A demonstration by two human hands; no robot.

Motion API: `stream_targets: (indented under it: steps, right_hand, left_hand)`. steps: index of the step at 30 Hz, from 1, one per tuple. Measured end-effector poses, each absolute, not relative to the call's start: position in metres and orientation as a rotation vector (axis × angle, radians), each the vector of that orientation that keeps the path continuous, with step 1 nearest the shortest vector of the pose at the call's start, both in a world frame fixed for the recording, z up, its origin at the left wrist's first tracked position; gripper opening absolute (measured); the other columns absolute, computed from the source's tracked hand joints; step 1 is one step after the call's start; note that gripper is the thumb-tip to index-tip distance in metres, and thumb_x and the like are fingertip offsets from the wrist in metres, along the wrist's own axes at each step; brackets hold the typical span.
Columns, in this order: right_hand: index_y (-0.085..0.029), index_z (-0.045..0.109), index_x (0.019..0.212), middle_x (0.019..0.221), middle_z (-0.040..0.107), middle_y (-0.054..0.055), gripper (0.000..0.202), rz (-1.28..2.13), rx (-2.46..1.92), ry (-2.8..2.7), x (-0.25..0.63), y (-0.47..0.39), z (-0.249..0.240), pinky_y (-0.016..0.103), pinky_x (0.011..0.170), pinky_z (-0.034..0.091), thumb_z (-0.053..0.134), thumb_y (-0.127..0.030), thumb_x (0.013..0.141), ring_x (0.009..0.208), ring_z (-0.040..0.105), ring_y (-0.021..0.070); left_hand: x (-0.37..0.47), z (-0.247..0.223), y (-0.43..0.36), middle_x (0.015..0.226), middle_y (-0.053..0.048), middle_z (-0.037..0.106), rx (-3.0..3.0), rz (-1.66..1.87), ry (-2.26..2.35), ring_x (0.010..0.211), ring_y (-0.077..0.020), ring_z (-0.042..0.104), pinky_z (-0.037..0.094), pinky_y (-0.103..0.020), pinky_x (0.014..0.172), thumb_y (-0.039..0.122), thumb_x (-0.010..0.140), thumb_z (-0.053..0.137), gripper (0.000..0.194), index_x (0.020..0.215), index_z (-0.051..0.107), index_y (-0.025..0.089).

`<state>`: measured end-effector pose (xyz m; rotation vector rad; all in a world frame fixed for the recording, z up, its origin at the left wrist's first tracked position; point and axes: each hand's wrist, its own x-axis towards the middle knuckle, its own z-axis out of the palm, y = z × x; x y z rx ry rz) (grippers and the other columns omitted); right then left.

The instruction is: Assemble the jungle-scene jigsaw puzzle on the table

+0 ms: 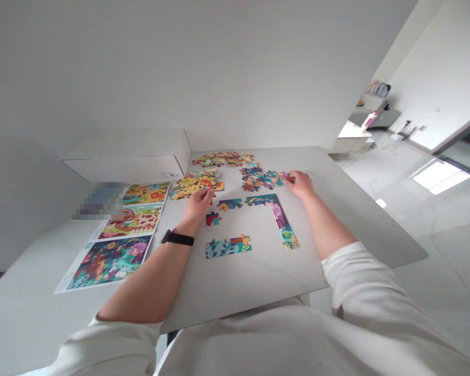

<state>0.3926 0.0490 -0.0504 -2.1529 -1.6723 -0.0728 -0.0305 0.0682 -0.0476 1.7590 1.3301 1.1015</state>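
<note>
My left hand (200, 203) is closed beside the yellow puzzle pile (194, 184); what its fingers hold, if anything, is too small to make out. At the right end of the blue and purple pile (258, 178), my right hand (301, 184) has its fingers on a dark red puzzle piece (290, 179). Between my arms lie joined pieces: a top strip (230, 204), a corner section (280, 219) running down the right side, and a bottom strip (227, 247). A red and blue piece (213, 219) sits apart on the left.
Another pile of pieces (223, 159) lies at the back of the table (243, 287). A white box (129, 154) stands at the back left. Picture sheets (109, 261) lie to the left, near a blurred rectangular patch (100, 200). A wall rises behind.
</note>
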Motion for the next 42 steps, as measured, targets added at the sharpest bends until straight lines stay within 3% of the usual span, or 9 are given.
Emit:
stream_targets:
  steps: [7, 13, 19, 24, 30, 34, 38, 42]
  right_hand:
    - [-0.024, 0.066, 0.143, 0.146, 0.068, 0.014, 0.051, -0.032, -2.024, -1.893, 0.356, 0.055, -0.053, 0.051, 0.114, 0.048, 0.072, -0.04, 0.095, 0.135, 0.06, 0.0354]
    - [-0.025, 0.069, 0.139, 0.134, 0.069, 0.016, 0.046, -0.074, -2.095, -1.762, 0.366, 0.051, -0.05, 0.051, 0.111, 0.048, 0.07, -0.041, 0.096, 0.128, 0.061, 0.0365]
    - [-0.023, 0.071, 0.132, 0.133, 0.069, 0.018, 0.038, -0.131, -2.182, -1.556, 0.382, 0.049, -0.048, 0.054, 0.108, 0.049, 0.066, -0.033, 0.096, 0.127, 0.06, 0.0389]
    - [-0.022, 0.068, 0.136, 0.127, 0.077, 0.012, 0.044, -0.058, -2.042, -1.735, 0.371, 0.055, -0.046, 0.049, 0.113, 0.047, 0.073, -0.033, 0.093, 0.122, 0.067, 0.0338]
    - [-0.025, 0.069, 0.132, 0.125, 0.079, 0.01, 0.053, -0.06, -2.056, -1.822, 0.35, 0.06, -0.049, 0.052, 0.113, 0.046, 0.084, -0.047, 0.086, 0.122, 0.069, 0.0352]
    - [-0.027, 0.07, 0.13, 0.123, 0.08, 0.01, 0.048, -0.083, -2.065, -1.786, 0.342, 0.061, -0.051, 0.051, 0.109, 0.048, 0.082, -0.047, 0.088, 0.119, 0.07, 0.0336]
    - [-0.026, 0.07, 0.132, 0.125, 0.078, 0.012, 0.05, -0.072, -2.086, -1.78, 0.345, 0.058, -0.051, 0.054, 0.11, 0.047, 0.081, -0.047, 0.088, 0.12, 0.069, 0.0357]
    - [-0.028, 0.068, 0.137, 0.129, 0.076, 0.012, 0.053, -0.071, -2.072, -1.79, 0.36, 0.051, -0.051, 0.055, 0.113, 0.045, 0.082, -0.041, 0.087, 0.122, 0.067, 0.0357]
  left_hand:
    - [-0.032, -0.051, 0.069, 0.06, 0.002, 0.054, 1.721, 1.115, 1.327, 0.055, -0.0139, 0.048, 0.037, -0.027, 0.056, 0.05, 0.094, 0.056, 0.036, 0.075, 0.065, 0.021]
    - [-0.031, -0.048, 0.067, 0.063, 0.0, 0.056, 1.711, 1.183, 1.308, 0.058, -0.0143, 0.048, 0.036, -0.027, 0.056, 0.05, 0.095, 0.056, 0.037, 0.075, 0.064, 0.021]
    - [-0.026, -0.04, 0.065, 0.067, -0.001, 0.058, 1.684, 1.185, 1.263, 0.058, -0.0133, 0.048, 0.036, -0.025, 0.053, 0.052, 0.097, 0.055, 0.038, 0.079, 0.063, 0.021]
    - [-0.014, -0.026, 0.075, 0.074, -0.001, 0.063, 1.676, 1.214, 1.155, 0.06, -0.0127, 0.052, 0.039, -0.024, 0.054, 0.042, 0.093, 0.063, 0.024, 0.101, 0.066, 0.02]
    - [0.022, -0.021, 0.098, 0.081, -0.002, 0.069, 1.906, 1.023, 1.096, 0.071, -0.016, 0.062, 0.048, -0.027, 0.067, 0.034, 0.091, 0.062, 0.029, 0.115, 0.069, 0.02]
    - [0.068, -0.018, 0.111, 0.088, -0.004, 0.075, 2.174, 0.844, 1.149, 0.08, -0.0203, 0.067, 0.052, -0.032, 0.077, 0.03, 0.089, 0.066, 0.027, 0.113, 0.074, 0.021]
    - [0.121, -0.022, 0.123, 0.111, -0.012, 0.078, 2.483, 0.744, 1.013, 0.109, -0.0293, 0.071, 0.054, -0.04, 0.1, 0.027, 0.089, 0.071, 0.024, 0.11, 0.078, 0.018]
    - [0.159, -0.032, 0.135, 0.121, -0.015, 0.077, 2.677, 0.605, 0.954, 0.12, -0.0337, 0.069, 0.052, -0.044, 0.108, 0.036, 0.09, 0.074, 0.032, 0.117, 0.079, 0.019]
